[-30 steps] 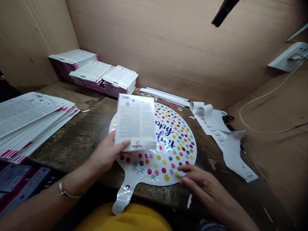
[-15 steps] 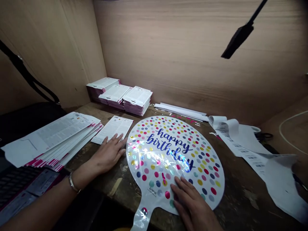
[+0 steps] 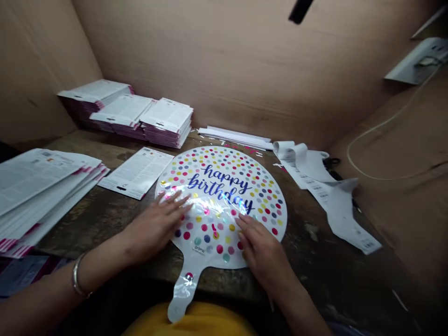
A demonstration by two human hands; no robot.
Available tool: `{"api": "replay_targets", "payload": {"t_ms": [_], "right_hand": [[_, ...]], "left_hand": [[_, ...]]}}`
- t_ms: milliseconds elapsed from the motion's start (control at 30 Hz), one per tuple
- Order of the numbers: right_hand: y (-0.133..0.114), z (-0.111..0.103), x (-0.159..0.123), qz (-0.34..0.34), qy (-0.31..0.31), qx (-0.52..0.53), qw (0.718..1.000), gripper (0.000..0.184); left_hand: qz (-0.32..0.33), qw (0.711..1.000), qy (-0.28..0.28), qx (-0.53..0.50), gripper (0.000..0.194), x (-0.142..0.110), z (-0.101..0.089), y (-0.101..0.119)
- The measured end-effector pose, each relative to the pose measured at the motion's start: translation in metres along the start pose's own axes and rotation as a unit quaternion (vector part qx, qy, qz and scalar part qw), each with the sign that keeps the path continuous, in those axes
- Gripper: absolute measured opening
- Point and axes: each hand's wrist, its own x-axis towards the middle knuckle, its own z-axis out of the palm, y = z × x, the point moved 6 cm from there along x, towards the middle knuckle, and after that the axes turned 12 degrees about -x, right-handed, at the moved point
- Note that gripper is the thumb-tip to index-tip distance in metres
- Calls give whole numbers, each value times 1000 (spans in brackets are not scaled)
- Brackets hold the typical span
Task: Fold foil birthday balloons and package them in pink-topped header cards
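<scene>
A flat, round foil balloon (image 3: 224, 224) lies on the dark table, white with coloured dots and "happy birthday" in blue script. Its tail (image 3: 185, 287) points down past the table's front edge. My left hand (image 3: 157, 224), a bangle at its wrist, rests on the balloon's left side with fingers stretched out. On the lower right of the balloon lies my right hand (image 3: 262, 249), palm down, fingers extended. Neither hand grips anything. A small white printed packet (image 3: 140, 172) lies just left of the balloon, close to my left hand.
Several stacks of white packets (image 3: 164, 116) with pink edges stand against the back wall. A fanned pile of larger printed sleeves (image 3: 45, 186) sits at the left. Folded white strips (image 3: 234, 136) and a curling label roll (image 3: 315, 182) lie behind and right. A cable (image 3: 353, 163) hangs below a socket.
My left hand has moved right, from beside the small packet onto the balloon. My right hand remains on the balloon, slightly higher on it. The view has swung to the right.
</scene>
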Motion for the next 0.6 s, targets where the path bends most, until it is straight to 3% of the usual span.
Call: {"api": "replay_targets", "payload": {"t_ms": [100, 200, 267, 367, 433, 467, 500, 600], "right_hand": [[-23, 8, 5, -76, -72, 7, 995, 43], [-17, -5, -21, -98, -121, -9, 988, 34], [13, -30, -52, -50, -114, -52, 991, 21], [68, -68, -95, 82, -91, -125, 985, 40], [77, -78, -103, 114, -55, -126, 984, 27], [70, -76, -99, 106, -35, -111, 988, 15], [58, -70, -90, 92, -13, -91, 992, 17], [2, -25, -57, -14, -66, -5, 998, 55]], "left_hand": [[60, 992, -95, -52, 47, 5, 26, 29], [54, 992, -94, -62, 47, 8, 34, 28], [61, 992, -85, -69, 47, 9, 33, 26], [65, 992, -78, -76, 47, 15, 33, 29], [62, 992, -70, -85, 45, 22, 34, 38], [63, 992, -62, -94, 44, 27, 35, 43], [66, 991, -53, -106, 42, 31, 36, 47], [86, 985, -36, -147, 38, 38, 36, 54]]}}
